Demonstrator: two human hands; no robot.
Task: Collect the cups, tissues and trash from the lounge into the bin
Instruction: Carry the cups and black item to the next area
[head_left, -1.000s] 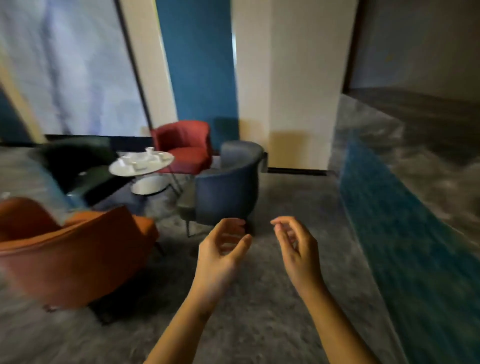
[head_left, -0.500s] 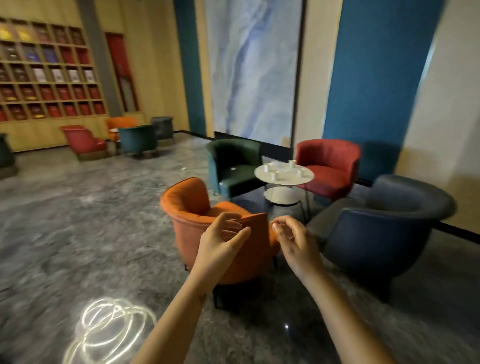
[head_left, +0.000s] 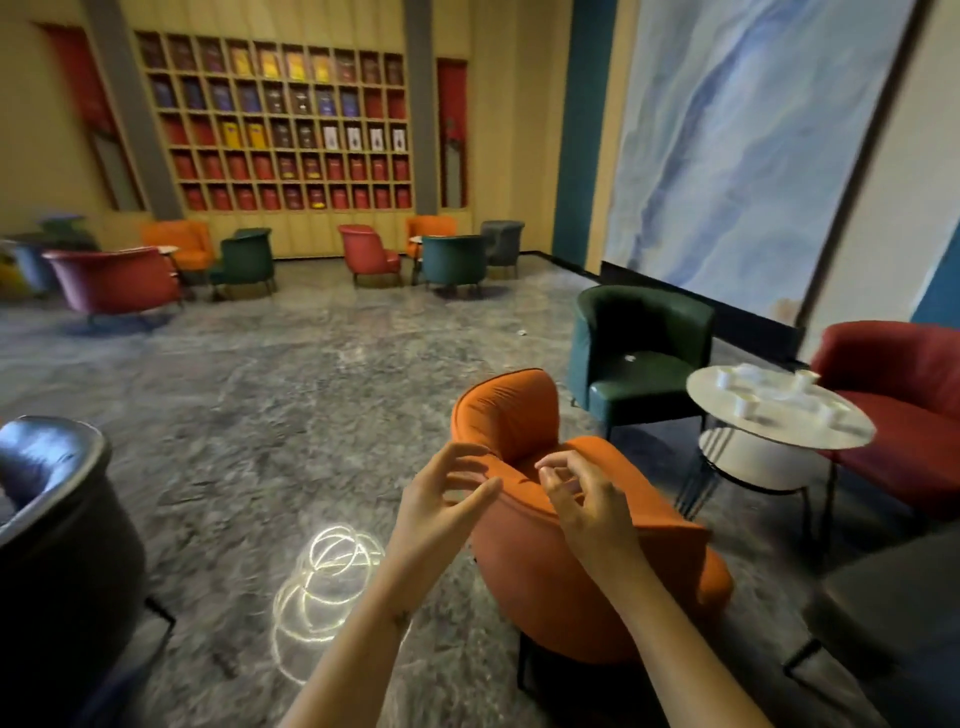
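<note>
Left hand (head_left: 447, 501) and right hand (head_left: 589, 501) are hovering loosely curled, gripping nothing; white cups (head_left: 748, 405) are sitting on the right-side table (head_left: 724, 422), contents unreadable.

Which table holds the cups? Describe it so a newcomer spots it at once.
Find the blue marbled wall panel on the right. Below it, between the green armchair and the red armchair, stands a round white table. It alone visibly carries small white cups, with a white shelf underneath.

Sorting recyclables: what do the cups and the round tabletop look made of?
Cups: probably paper or thin plastic, matte white and plain; too blurred to be sure. Round tabletop: likely stone or laminate, smooth pale slab, thin edge.
</note>
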